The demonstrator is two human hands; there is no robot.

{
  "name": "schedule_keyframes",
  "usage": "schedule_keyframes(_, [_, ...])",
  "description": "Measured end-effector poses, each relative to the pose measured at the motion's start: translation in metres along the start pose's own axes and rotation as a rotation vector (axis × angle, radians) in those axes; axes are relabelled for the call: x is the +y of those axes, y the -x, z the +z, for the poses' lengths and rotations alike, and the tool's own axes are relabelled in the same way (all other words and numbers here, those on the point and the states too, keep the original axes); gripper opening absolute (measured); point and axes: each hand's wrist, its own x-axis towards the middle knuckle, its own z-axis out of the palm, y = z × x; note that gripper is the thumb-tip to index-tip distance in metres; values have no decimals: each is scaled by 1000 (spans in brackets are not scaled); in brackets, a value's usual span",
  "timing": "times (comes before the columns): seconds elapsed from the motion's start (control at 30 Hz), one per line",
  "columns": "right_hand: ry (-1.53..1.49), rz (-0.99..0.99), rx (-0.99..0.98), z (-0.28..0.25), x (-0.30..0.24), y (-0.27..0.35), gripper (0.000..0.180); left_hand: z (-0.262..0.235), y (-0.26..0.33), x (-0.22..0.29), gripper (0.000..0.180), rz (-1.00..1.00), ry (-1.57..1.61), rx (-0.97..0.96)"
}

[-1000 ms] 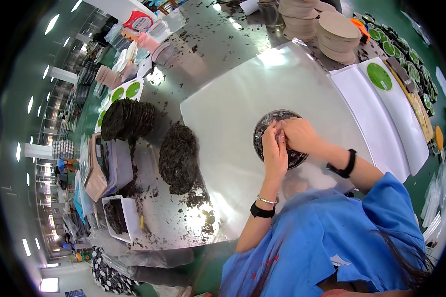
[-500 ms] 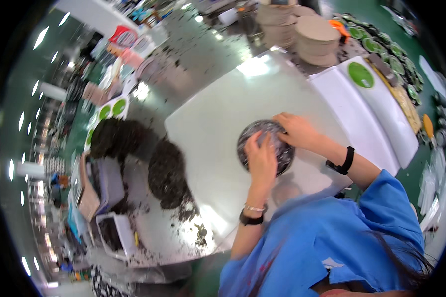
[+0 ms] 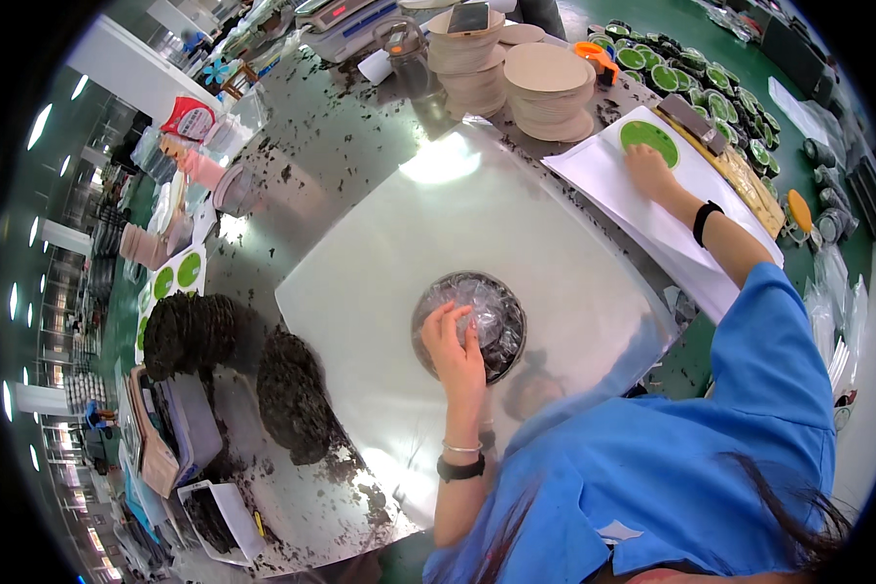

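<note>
My left hand (image 3: 456, 352) rests on a dark, round, flat cake (image 3: 504, 352), its bent fingers closed on clear plastic film (image 3: 482, 297) bunched over the top. The cake lies on a large pale sheet (image 3: 360, 263) that covers part of the metal table. Out to the right, my right hand (image 3: 650, 173) touches a green printed circle (image 3: 655, 138) on a stack of white paper sheets (image 3: 603, 161). Its fingers are bent together. Whether they grip the paper is hidden.
Stacks of round tan boards (image 3: 550, 83) stand beyond the paper. At the left are a pile of dark discs (image 3: 190, 336), a loose dark disc (image 3: 292, 399) and a white tray (image 3: 238, 521). Several green-topped round packs (image 3: 667, 78) lie far right. Dark crumbs litter the metal table.
My right hand has left the round cake and moved right and away to the white paper. My left hand remains at the cake's film. The whole view has shifted.
</note>
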Motion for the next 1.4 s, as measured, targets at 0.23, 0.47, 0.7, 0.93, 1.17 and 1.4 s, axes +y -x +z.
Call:
schedule_keyframes(0.23, [65, -77, -112, 33, -2, -13, 16, 0, 0, 2, 20, -3, 41, -9])
schedule_keyframes(0.47, [-95, -102, 74, 21, 15, -2, 15, -1, 1, -2, 21, 18, 15, 4])
schedule_keyframes(0.7, [370, -95, -223, 18, -12, -11, 13, -1, 2, -2, 21, 13, 44, 2])
schedule_keyframes(0.93, [-248, -108, -86, 26, 27, -13, 16, 0, 2, -5, 20, 14, 48, 7])
schedule_keyframes(1.17, [-472, -90, 51, -15, 41, 6, 10, 1, -2, -1, 22, 13, 67, 18])
schedule_keyframes(1.4, [-962, -119, 272, -288, -7, 80, 28, 3, -2, 1, 16, -40, 126, 48])
